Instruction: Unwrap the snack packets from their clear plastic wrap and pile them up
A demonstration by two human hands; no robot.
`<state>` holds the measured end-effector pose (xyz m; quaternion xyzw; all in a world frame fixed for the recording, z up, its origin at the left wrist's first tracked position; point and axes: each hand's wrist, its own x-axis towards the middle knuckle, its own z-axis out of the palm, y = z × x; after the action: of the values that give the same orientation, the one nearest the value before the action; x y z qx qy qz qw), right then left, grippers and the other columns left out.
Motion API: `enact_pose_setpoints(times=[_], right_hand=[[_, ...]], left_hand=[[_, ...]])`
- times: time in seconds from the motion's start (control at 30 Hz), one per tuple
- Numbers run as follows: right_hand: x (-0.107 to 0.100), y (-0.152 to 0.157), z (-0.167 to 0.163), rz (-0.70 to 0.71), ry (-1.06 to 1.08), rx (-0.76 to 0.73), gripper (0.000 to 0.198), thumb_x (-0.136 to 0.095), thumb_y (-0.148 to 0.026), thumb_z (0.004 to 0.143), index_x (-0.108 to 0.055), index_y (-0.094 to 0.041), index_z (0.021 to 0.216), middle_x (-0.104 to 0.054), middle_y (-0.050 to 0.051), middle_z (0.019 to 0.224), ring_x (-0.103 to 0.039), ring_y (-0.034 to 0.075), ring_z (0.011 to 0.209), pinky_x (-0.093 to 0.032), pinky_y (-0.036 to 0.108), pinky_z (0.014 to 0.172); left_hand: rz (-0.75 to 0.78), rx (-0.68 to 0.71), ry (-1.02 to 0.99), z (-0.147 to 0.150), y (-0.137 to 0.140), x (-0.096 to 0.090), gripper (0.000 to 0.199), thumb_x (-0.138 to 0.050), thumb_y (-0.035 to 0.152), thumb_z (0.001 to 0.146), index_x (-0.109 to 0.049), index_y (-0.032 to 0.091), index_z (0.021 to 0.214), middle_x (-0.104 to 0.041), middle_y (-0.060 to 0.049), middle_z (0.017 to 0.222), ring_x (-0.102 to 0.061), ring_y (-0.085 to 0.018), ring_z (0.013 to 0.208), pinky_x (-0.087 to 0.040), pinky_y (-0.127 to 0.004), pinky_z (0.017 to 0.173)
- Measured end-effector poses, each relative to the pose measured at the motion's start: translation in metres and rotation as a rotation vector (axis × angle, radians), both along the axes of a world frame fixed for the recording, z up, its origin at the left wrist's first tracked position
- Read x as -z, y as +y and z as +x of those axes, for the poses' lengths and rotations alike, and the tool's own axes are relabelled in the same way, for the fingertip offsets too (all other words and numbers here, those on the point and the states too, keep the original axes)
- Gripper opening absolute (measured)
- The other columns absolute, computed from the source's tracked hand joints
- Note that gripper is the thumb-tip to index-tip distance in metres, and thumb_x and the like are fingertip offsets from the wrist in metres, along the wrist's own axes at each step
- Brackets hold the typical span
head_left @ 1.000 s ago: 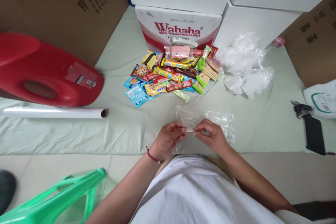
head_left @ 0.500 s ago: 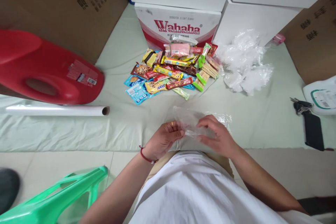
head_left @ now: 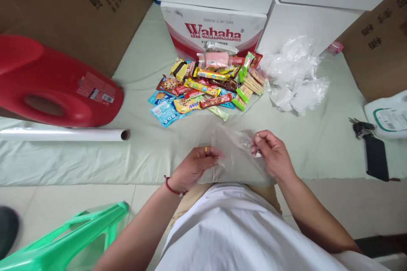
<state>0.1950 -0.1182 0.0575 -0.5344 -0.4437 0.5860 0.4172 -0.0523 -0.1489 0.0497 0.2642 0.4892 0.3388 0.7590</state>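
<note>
A thin clear plastic bag (head_left: pixel 233 152) stretches between my two hands above the front of the cloth-covered surface. My left hand (head_left: pixel 200 165), with a ring and a red cord bracelet, pinches the bag's left side. On the other side, my right hand (head_left: pixel 273 152) has its thumb and fingers closed on the bag's upper right edge. Just beyond the bag lies a pile of wrapped snacks (head_left: pixel 203 87) in red, yellow, blue and green packets. Crumpled clear plastic bags (head_left: pixel 295 76) are heaped to the right of the snacks.
Behind the snacks stands a Wahaha carton (head_left: pixel 214 27). At left are a red jug (head_left: pixel 63 80) and a white roll (head_left: pixel 63 134). Keys (head_left: pixel 362 128), a black case (head_left: pixel 376 156) and a white bottle (head_left: pixel 389 114) lie at right. A green stool (head_left: pixel 70 237) stands on the floor.
My right hand has gone from open fingers to a closed grip on the bag and moved slightly right. The bag is spread wider between my hands.
</note>
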Motion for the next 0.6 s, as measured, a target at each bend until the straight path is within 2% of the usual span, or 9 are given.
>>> enact_pose_setpoints(times=[0.1,0.2,0.27,0.33,0.37,0.4,0.47,0.53,0.6], right_hand=[[-0.003,0.007,0.013,-0.076,-0.048,0.094,0.040,-0.078,-0.059,0.082,-0.061,-0.023,0.084,-0.059,-0.004,0.066,-0.044,0.009,0.045,-0.031,0.022,0.039],[-0.001,0.018,0.027,-0.078,-0.146,0.073,0.039,-0.078,-0.058,0.082,-0.062,-0.022,0.084,-0.055,-0.006,0.060,-0.038,0.008,0.041,-0.026,0.022,0.037],[0.007,0.029,0.033,-0.050,-0.212,0.071,0.038,-0.076,-0.057,0.082,-0.062,-0.022,0.083,-0.055,-0.006,0.058,-0.038,0.008,0.041,-0.027,0.023,0.039],[0.020,0.041,0.034,-0.020,-0.277,0.083,0.036,-0.074,-0.056,0.083,-0.062,-0.022,0.083,-0.055,-0.006,0.057,-0.040,0.010,0.042,-0.030,0.024,0.042],[0.027,0.047,0.033,-0.003,-0.308,0.089,0.035,-0.072,-0.055,0.083,-0.061,-0.022,0.082,-0.055,-0.006,0.056,-0.041,0.010,0.042,-0.031,0.024,0.043],[0.033,0.051,0.031,0.017,-0.336,0.095,0.034,-0.070,-0.054,0.085,-0.061,-0.022,0.082,-0.055,-0.006,0.055,-0.042,0.011,0.043,-0.033,0.025,0.045],[0.043,0.058,0.026,0.059,-0.378,0.106,0.032,-0.066,-0.053,0.088,-0.060,-0.023,0.081,-0.054,-0.006,0.055,-0.044,0.012,0.045,-0.036,0.026,0.048],[0.049,0.059,0.020,0.090,-0.390,0.123,0.030,-0.064,-0.052,0.091,-0.060,-0.023,0.082,-0.054,-0.006,0.054,-0.046,0.014,0.047,-0.038,0.027,0.051],[0.051,0.058,0.015,0.096,-0.381,0.145,0.029,-0.063,-0.051,0.091,-0.061,-0.023,0.082,-0.054,-0.005,0.054,-0.047,0.014,0.047,-0.038,0.027,0.052]], left_hand=[[0.053,0.058,0.114,-0.021,0.003,-0.003,0.013,-0.072,0.030,0.065,-0.069,0.018,0.066,-0.061,-0.001,0.068,-0.051,-0.012,0.066,-0.041,-0.025,0.065],[0.138,0.142,0.292,-0.038,0.017,0.002,0.013,-0.062,0.031,0.068,-0.061,0.019,0.065,-0.055,0.001,0.064,-0.048,-0.013,0.062,-0.040,-0.027,0.064],[0.235,0.198,0.539,-0.043,0.033,0.010,0.011,-0.057,0.030,0.070,-0.058,0.020,0.066,-0.054,0.001,0.065,-0.048,-0.015,0.064,-0.042,-0.029,0.066],[0.375,0.226,0.881,-0.040,0.050,0.018,0.007,-0.055,0.025,0.072,-0.057,0.021,0.068,-0.057,-0.003,0.071,-0.052,-0.019,0.070,-0.046,-0.034,0.072],[0.456,0.198,1.051,-0.035,0.057,0.020,0.006,-0.054,0.021,0.071,-0.060,0.020,0.072,-0.060,-0.006,0.080,-0.056,-0.022,0.078,-0.049,-0.037,0.077],[0.544,0.128,1.202,-0.029,0.062,0.020,0.015,-0.053,0.017,0.070,-0.064,0.019,0.081,-0.063,-0.009,0.091,-0.059,-0.025,0.087,-0.050,-0.041,0.084],[0.735,-0.102,1.428,-0.013,0.061,0.014,0.037,-0.052,0.010,0.069,-0.067,0.016,0.102,-0.063,-0.015,0.115,-0.058,-0.030,0.110,-0.048,-0.047,0.099],[0.938,-0.361,1.544,0.009,0.049,0.004,0.042,-0.052,0.007,0.072,-0.066,0.016,0.111,-0.060,-0.017,0.126,-0.054,-0.032,0.123,-0.044,-0.052,0.105],[1.174,-0.447,1.481,0.033,0.030,-0.004,0.032,-0.054,0.008,0.078,-0.066,0.018,0.105,-0.065,-0.014,0.114,-0.059,-0.030,0.114,-0.046,-0.048,0.099]])
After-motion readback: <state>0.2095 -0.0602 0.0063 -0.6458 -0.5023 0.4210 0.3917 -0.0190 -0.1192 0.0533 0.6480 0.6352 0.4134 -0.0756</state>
